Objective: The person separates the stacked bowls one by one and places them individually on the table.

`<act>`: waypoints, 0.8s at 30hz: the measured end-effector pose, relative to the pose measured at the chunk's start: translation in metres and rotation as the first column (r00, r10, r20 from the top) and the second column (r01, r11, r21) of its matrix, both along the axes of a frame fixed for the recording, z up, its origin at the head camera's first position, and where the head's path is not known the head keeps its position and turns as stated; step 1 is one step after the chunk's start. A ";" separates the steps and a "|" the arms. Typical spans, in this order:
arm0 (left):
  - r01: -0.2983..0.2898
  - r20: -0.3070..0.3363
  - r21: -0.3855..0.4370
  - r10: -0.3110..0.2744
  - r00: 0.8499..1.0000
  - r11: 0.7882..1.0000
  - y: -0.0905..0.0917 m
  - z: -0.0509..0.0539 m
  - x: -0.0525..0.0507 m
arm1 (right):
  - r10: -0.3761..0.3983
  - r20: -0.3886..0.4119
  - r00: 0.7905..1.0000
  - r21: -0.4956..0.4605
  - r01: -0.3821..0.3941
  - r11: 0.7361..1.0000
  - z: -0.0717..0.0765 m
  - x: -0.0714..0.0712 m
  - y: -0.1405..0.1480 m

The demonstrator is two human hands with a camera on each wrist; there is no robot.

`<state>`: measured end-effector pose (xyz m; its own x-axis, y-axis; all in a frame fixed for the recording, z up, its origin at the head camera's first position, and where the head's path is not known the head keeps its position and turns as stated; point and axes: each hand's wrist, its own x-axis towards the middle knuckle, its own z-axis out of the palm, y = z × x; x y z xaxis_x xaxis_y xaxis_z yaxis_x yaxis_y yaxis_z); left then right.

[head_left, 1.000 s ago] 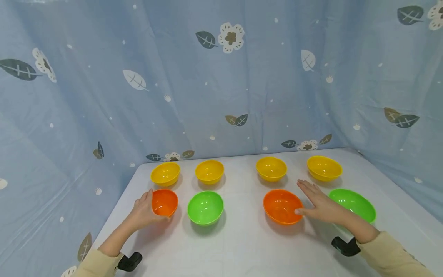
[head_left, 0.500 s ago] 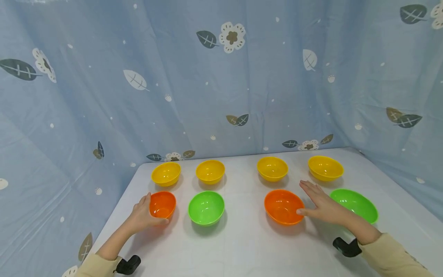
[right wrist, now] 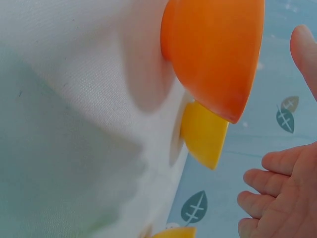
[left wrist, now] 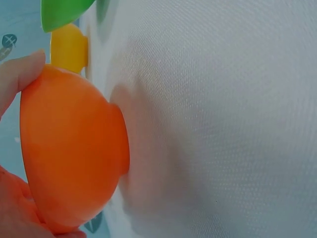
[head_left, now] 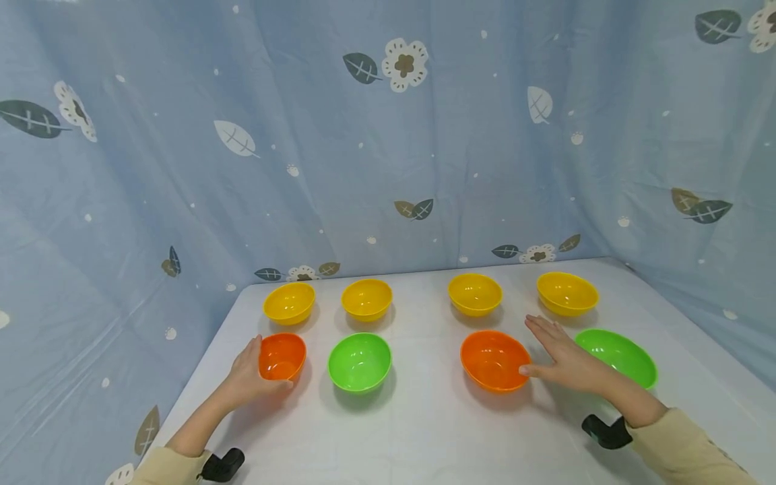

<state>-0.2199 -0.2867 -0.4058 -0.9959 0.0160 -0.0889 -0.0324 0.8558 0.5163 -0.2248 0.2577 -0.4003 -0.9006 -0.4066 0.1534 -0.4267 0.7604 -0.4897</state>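
Note:
My left hand (head_left: 251,376) grips the left orange bowl (head_left: 283,356) by its rim. In the left wrist view the thumb lies on one side of the orange bowl (left wrist: 69,144) and fingers wrap the opposite side; its foot is at the white cloth. My right hand (head_left: 564,360) hovers with fingers extended beside the right orange bowl (head_left: 494,360). The right wrist view shows a gap between this hand (right wrist: 290,193) and the orange bowl (right wrist: 218,49). A green bowl (head_left: 360,362) stands between the orange ones. Another green bowl (head_left: 618,357) is partly behind my right forearm.
Along the back edge of the white-covered table (head_left: 394,438) stand several yellow bowls, among them the leftmost yellow bowl (head_left: 289,303) and the rightmost yellow bowl (head_left: 567,294). A blue patterned curtain (head_left: 364,168) rises behind the table and along its sides.
My left hand and the left orange bowl have shifted slightly to the left, away from the green bowl. The right hand stays almost in place beside its orange bowl.

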 end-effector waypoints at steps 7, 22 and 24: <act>-0.008 -0.006 0.008 0.008 1.000 1.000 -0.001 0.000 -0.001 | -0.011 -0.017 1.000 0.030 0.012 0.999 0.001 0.001 0.001; -0.047 0.008 0.021 0.047 0.999 0.999 -0.001 0.000 -0.002 | -0.036 -0.015 0.999 0.070 0.037 0.997 -0.004 0.005 0.005; -0.042 -0.003 0.005 0.042 0.999 0.999 0.000 0.001 -0.001 | -0.034 -0.027 0.999 0.078 0.036 0.996 -0.003 0.007 0.004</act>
